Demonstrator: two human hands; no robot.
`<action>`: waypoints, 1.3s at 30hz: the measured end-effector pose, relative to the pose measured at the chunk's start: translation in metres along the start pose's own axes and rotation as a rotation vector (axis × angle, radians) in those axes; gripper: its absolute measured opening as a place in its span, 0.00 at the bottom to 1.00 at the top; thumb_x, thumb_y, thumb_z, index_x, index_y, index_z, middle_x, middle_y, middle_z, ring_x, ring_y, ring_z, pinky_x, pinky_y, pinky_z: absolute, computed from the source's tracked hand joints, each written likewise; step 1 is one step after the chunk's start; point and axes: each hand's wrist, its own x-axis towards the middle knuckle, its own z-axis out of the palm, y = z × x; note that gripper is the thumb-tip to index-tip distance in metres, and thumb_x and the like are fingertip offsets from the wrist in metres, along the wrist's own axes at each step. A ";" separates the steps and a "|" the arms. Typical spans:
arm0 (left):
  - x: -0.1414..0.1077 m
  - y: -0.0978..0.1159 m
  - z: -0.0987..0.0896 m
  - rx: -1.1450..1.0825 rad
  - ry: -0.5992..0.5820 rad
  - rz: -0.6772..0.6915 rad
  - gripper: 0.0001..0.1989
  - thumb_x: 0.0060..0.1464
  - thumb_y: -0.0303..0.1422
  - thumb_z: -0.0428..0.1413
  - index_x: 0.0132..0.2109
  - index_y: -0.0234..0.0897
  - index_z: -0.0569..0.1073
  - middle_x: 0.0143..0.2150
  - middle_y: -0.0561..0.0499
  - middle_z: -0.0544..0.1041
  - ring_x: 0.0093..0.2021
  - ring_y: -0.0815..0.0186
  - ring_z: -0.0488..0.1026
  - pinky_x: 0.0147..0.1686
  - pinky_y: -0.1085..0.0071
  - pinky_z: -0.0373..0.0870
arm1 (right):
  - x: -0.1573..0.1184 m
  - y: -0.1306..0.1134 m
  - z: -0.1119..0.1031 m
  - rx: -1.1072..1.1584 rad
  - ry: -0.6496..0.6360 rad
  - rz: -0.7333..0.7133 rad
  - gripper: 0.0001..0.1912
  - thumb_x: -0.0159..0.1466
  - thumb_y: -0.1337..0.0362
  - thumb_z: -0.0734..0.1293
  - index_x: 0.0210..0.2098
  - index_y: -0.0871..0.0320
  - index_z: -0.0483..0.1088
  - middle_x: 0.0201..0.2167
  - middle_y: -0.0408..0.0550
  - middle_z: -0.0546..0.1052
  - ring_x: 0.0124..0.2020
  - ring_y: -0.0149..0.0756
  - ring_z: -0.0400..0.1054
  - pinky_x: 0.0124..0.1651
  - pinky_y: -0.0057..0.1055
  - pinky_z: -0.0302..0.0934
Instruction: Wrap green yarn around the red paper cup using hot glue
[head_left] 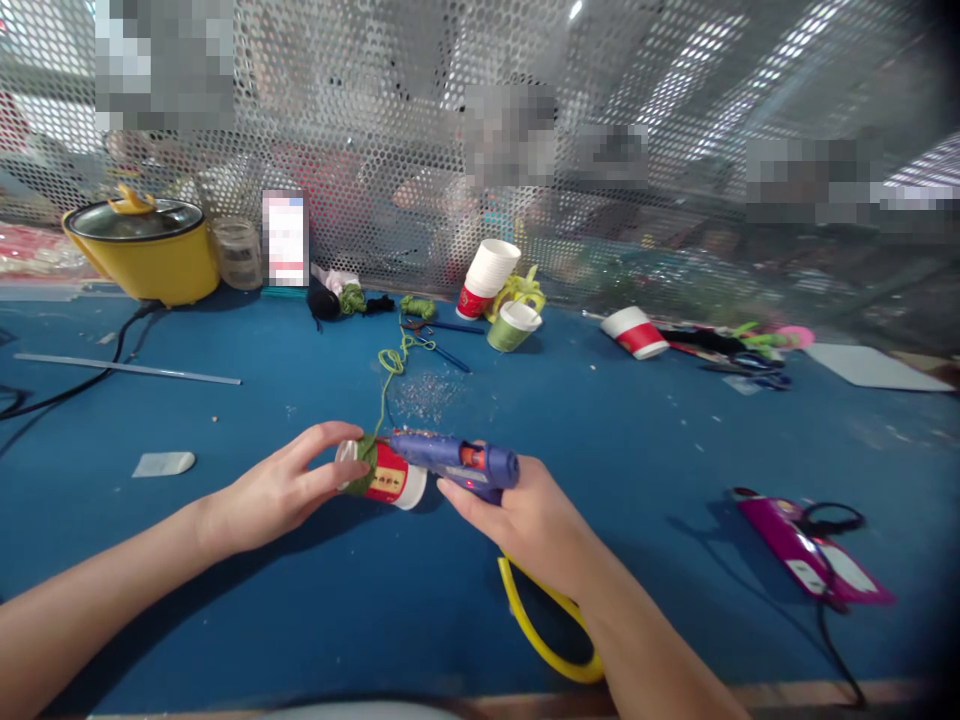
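My left hand (281, 490) is closed round the end of a paper cup (391, 474) lying on its side, red and white with a printed label. Green yarn (364, 466) wraps the cup's left part, under my fingertips. A strand runs from it up to a small yarn bundle (417, 306) at the back. In my right hand (529, 520) is a blue hot glue gun (454, 460) with a small red light lit. Its nozzle points left, at the yarn on the cup; whether it touches cannot be made out.
At the back stand a yellow electric pot (161, 255), a glass jar (237, 255), a phone (286, 238), stacked paper cups (487, 275) and a green-wrapped cup (514, 328). Another cup (636, 332) lies near scissors (757, 368). A purple packet (814, 550) is at right; a yellow loop (551, 655) is in front.
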 end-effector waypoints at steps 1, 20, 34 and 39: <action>0.000 0.000 0.000 0.007 -0.001 0.010 0.13 0.61 0.24 0.43 0.52 0.36 0.61 0.53 0.38 0.61 0.53 0.59 0.64 0.45 0.66 0.71 | 0.000 -0.001 0.000 0.008 -0.004 0.000 0.08 0.57 0.62 0.64 0.30 0.60 0.70 0.26 0.45 0.76 0.28 0.33 0.68 0.32 0.27 0.62; 0.004 -0.004 -0.001 -0.239 0.077 -0.173 0.15 0.56 0.28 0.52 0.51 0.37 0.62 0.49 0.41 0.64 0.50 0.59 0.65 0.47 0.59 0.70 | -0.009 -0.006 0.000 0.041 -0.028 -0.050 0.05 0.56 0.63 0.65 0.25 0.58 0.68 0.23 0.42 0.74 0.26 0.31 0.67 0.28 0.24 0.61; 0.003 -0.003 0.002 -0.191 0.101 -0.187 0.16 0.55 0.26 0.53 0.50 0.38 0.63 0.49 0.42 0.65 0.49 0.59 0.67 0.46 0.61 0.71 | 0.038 0.048 -0.030 0.241 0.297 0.226 0.17 0.51 0.52 0.68 0.24 0.62 0.68 0.18 0.44 0.70 0.19 0.28 0.62 0.21 0.24 0.56; 0.001 -0.003 0.005 -0.155 0.076 -0.163 0.16 0.55 0.24 0.51 0.51 0.38 0.62 0.50 0.42 0.64 0.50 0.59 0.67 0.44 0.63 0.72 | 0.062 0.082 -0.024 0.224 0.264 0.385 0.18 0.56 0.52 0.64 0.21 0.61 0.65 0.17 0.45 0.70 0.16 0.26 0.61 0.21 0.25 0.58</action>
